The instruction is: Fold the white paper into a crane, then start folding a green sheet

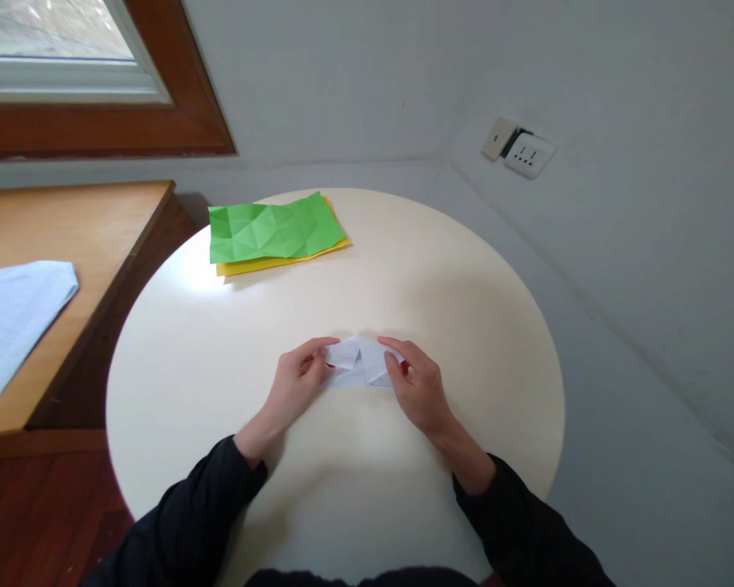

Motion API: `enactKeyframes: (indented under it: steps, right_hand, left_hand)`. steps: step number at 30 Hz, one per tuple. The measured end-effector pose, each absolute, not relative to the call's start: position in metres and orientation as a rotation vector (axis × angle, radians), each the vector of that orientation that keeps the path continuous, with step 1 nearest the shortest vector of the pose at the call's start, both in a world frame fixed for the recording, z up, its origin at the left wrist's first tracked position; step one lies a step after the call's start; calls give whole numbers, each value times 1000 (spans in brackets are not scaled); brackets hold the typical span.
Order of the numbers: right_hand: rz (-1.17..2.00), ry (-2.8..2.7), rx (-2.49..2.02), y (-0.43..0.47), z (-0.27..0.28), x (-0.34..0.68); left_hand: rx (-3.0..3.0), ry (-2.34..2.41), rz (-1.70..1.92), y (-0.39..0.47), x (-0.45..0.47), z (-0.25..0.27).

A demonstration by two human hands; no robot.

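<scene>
A small folded white paper [360,363] with several crossing creases and flaps is held between my two hands, close to the middle of the round table. My left hand [302,371] pinches its left end between thumb and fingers. At the other end my right hand [417,383] grips the paper, thumb on top and index finger along the upper edge. A bit of red shows near the fingers at both ends; what it is I cannot make out. The undersides of the paper and some fingers are hidden.
Creased green paper [269,230] lies over yellow paper [250,267] at the back left of the white round table [453,293]. To the left, a wooden desk [91,212] bears a white sheet or cloth [21,318]. A wall socket [529,155] is at the right.
</scene>
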State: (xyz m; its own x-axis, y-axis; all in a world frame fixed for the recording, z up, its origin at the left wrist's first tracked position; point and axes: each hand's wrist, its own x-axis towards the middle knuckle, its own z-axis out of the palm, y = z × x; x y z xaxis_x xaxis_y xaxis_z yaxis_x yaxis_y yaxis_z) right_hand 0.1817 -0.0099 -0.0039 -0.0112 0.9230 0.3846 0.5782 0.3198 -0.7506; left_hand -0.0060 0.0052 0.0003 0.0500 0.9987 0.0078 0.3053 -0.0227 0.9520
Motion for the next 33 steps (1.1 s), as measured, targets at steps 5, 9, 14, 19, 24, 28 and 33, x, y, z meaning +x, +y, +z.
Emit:
enactKeyframes:
  steps: [5, 9, 14, 19, 24, 28, 33]
  right_hand:
    - [506, -1618, -1404, -8, -6, 184]
    - [655, -1583, -1372, -8, -11, 183]
    - [714, -1620, -1351, -10, -12, 180]
    - [670, -1636, -1429, -10, -10, 179]
    - [587, -1689, -1390, -11, -7, 177]
    - [554, -1743, -1378, -12, -3, 176]
    - [549, -1755, -1400, -14, -1, 177]
  left_hand:
    - [1520, 1377, 1036, 5, -9, 1]
    - [1436, 1227, 1059, 7, -5, 2]
    - [1359, 1148, 971, 8, 2, 4]
    - [1551, 1232, 907, 4, 5, -2]
    - [1962, 1255, 789, 1, 5, -4]
    - [2125, 1225, 713, -1, 6, -4]
    - [2206, 1223, 668, -3, 6, -4]
